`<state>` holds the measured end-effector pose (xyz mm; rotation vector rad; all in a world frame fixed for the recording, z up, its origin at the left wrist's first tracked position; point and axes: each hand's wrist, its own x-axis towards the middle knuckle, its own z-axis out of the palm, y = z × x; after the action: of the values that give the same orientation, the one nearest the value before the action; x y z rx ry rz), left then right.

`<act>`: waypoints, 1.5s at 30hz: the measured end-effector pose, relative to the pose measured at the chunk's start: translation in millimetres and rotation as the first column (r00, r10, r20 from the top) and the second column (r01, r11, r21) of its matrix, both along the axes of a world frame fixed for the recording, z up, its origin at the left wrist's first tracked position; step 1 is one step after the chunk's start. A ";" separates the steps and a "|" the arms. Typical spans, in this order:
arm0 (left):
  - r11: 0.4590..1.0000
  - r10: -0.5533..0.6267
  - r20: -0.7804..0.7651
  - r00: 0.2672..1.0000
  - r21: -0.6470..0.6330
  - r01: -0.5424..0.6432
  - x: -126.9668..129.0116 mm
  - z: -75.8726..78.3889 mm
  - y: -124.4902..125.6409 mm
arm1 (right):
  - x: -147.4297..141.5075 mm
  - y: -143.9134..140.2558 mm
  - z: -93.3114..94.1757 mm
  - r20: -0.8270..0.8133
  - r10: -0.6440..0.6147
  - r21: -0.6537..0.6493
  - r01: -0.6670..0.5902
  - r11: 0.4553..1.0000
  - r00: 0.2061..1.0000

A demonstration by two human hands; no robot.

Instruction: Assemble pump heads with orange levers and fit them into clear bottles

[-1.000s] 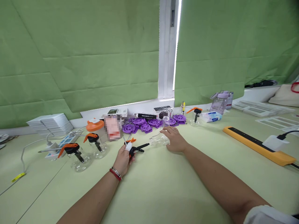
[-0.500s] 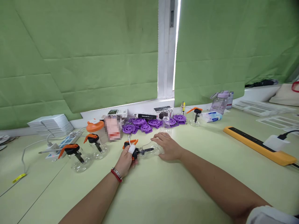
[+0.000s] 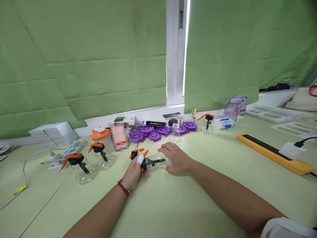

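Observation:
My left hand (image 3: 135, 172) grips a black and orange dispenser cap (image 3: 140, 158) with a black stem; one finger wears a white wrap. The stem sits inside the mouth of a clear plastic bottle (image 3: 158, 162) lying on its side on the pale green table (image 3: 173, 205). My right hand (image 3: 176, 159) rests over the bottle's body and holds it. Two clear bottles with orange-handled caps (image 3: 81, 167) (image 3: 102, 155) stand to the left. Another capped bottle (image 3: 207, 124) stands at the back right.
Purple round plastic parts (image 3: 153, 132) and small boxes (image 3: 172, 118) lie along the window sill. An empty clear bottle (image 3: 175, 129) stands behind my right hand. An orange power strip (image 3: 269, 152) with a white plug lies at right. White trays (image 3: 55, 129), cables and a purple water bottle (image 3: 231, 107) are nearby.
The bottle under my right hand moved left toward the cap, and the cap's black stem has gone into the bottle's mouth. Both hands now sit closer together.

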<state>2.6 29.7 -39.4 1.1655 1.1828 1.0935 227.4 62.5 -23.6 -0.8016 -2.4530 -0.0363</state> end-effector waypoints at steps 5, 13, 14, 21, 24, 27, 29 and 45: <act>1.000 0.019 -0.011 1.000 -0.017 -0.019 1.2 0.2 -0.6 | -1.5 -1.5 -0.9 -0.008 -0.004 -0.014 0.004 1.000 1.000; 0.997 0.043 0.059 0.997 -0.072 -0.038 -1.9 0.6 2.3 | -3.9 -2.5 -1.9 -0.255 0.044 -0.111 -0.074 0.991 0.966; 0.995 0.052 0.065 0.997 -0.084 -0.046 -2.6 0.2 2.9 | -4.3 -3.1 -1.6 -0.293 0.054 -0.124 -0.094 0.988 0.955; 0.992 0.086 -0.009 0.996 -0.090 -0.087 -6.2 3.9 2.2 | -12.6 -13.5 0.7 -0.303 0.204 0.025 -0.206 0.978 0.931; 0.990 0.085 -0.019 0.996 -0.113 -0.087 -6.5 8.7 0.5 | -15.7 -18.4 3.1 -0.184 0.233 0.149 -0.208 0.967 0.955; 0.988 0.059 -0.007 0.998 -0.142 -0.060 -6.2 10.8 -0.9 | -16.3 -20.2 5.4 -0.080 0.251 0.211 -0.230 0.950 0.965; 0.989 0.065 -0.004 0.998 -0.133 -0.065 -5.3 10.2 -1.6 | -15.9 -19.3 6.1 -0.071 0.255 0.207 -0.235 0.950 0.964; 0.986 0.165 -0.139 0.976 0.015 -0.164 6.6 7.3 -10.4 | -11.8 -7.1 -9.8 -0.464 -0.170 -0.787 -0.316 0.530 0.869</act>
<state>9.2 19.3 -32.1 1.1789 1.4075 1.1522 215.6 55.5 -33.4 -0.9139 -1.8807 1.3588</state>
